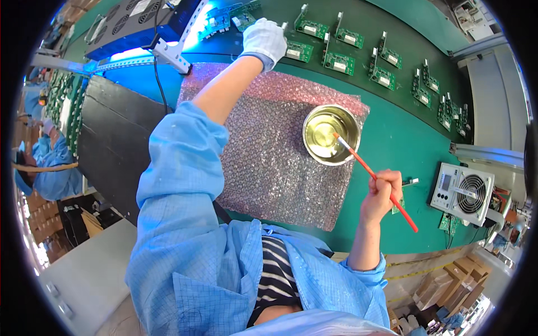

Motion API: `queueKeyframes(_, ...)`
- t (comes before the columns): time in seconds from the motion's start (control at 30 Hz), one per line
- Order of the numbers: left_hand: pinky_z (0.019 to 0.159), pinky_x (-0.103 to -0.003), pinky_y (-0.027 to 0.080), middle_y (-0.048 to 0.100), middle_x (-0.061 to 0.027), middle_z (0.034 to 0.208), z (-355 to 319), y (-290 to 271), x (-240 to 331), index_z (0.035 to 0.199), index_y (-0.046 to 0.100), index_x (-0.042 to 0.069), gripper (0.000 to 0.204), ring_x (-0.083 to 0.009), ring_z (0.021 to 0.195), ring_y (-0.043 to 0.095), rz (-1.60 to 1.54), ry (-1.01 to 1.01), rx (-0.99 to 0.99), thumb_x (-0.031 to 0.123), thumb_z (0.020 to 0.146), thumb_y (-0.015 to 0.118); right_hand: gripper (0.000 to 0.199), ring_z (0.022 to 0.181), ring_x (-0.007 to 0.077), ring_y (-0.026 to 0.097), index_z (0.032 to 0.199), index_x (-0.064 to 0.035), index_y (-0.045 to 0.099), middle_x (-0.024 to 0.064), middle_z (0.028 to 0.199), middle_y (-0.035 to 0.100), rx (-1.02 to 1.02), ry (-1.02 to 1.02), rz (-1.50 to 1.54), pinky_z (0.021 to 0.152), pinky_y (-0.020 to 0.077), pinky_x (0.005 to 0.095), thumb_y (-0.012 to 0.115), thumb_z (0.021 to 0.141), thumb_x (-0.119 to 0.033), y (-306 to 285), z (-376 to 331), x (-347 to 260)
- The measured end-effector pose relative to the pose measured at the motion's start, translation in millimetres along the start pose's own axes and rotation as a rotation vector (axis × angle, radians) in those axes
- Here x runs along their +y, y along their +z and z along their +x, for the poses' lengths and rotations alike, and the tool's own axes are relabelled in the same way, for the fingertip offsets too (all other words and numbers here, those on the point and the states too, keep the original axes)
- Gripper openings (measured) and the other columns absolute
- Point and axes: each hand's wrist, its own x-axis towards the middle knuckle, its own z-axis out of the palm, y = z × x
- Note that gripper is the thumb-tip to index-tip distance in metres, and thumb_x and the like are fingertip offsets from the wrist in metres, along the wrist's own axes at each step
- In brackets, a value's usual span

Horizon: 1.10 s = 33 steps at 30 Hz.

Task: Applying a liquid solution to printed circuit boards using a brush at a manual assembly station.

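My left hand [264,42], in a white glove, reaches out to the far side of the bench. Its fingers curl at the edge of a green circuit board [243,22]; the fingertips are partly hidden. Bare, my right hand [383,193] is closed around the red handle of a brush [367,167]. The brush slants down to the right, its tip over a round metal bowl [307,145] of clear yellowish liquid [323,130]. Whether the tip touches the liquid I cannot tell. The bowl stands on a sheet of bubble wrap [269,168].
Several circuit boards [339,64] stand in rows on the dark green strip beyond. A fan unit [140,25] with bright blue light is at far left. A white fan device [463,193] stands right, near another board [398,203]. Another person [56,168] sits at left.
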Motion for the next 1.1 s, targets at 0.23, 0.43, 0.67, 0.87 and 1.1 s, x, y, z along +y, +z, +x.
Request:
queueKeyframes(0.23,0.073,-0.031,0.053,0.062,-0.0118,0.099,-82,-50,-25,0.098,0.056,-0.002,0.029,-0.0205,0.086,0.065,-1.447,-0.552,-0.319,0.027,0.096,0.052,0.008,0.052,0.0055,0.039,0.072,-0.0026,0.052,0.0006,0.058,0.048,-0.118,0.004,-0.185,0.047,0.0294,0.0208,0.048,0.079,-0.001,1,14,12)
queueKeyframes(0.43,0.077,-0.027,0.054,0.059,-0.0078,0.099,-155,-79,-33,0.096,0.054,0.001,0.010,-0.0178,0.095,0.062,-2.022,-0.411,-0.367,0.012,0.095,0.053,0.008,0.052,0.0056,0.040,0.072,-0.0024,0.053,0.0007,0.059,0.050,-0.158,-0.006,-0.222,0.048,0.0308,0.0209,0.048,0.079,-0.002,3,10,15)
queueKeyframes(0.67,0.078,-0.031,0.053,0.060,-0.0069,0.100,-174,-91,-16,0.102,0.055,0.004,0.016,-0.0177,0.095,0.062,-2.205,-0.294,-0.467,0.018,0.094,0.057,0.009,0.050,0.0048,0.035,0.071,-0.0028,0.052,-0.0001,0.057,0.045,-0.002,0.000,-0.186,0.046,0.0259,0.0201,0.046,0.078,0.000,-26,10,-13)
queueKeyframes(0.87,0.081,-0.032,0.050,0.061,-0.0066,0.104,-177,-96,15,0.111,0.054,0.003,0.033,-0.0155,0.094,0.060,-1.974,-0.277,-0.509,0.026,0.090,0.063,0.009,0.050,0.0062,0.033,0.070,-0.0013,0.049,0.0010,0.059,0.042,-0.002,0.050,-0.108,0.045,0.0235,0.0209,0.044,0.077,0.002,-35,10,-27)
queueKeyframes(1.1,0.082,-0.031,0.051,0.063,-0.0093,0.108,-176,-100,26,0.119,0.057,0.002,0.038,-0.0167,0.096,0.061,-1.517,0.156,-0.380,0.028,0.091,0.059,0.006,0.052,0.0085,0.031,0.071,-0.0005,0.047,0.0023,0.063,0.040,-0.235,0.047,0.210,0.046,0.0231,0.0224,0.043,0.073,0.002,-7,6,-44)
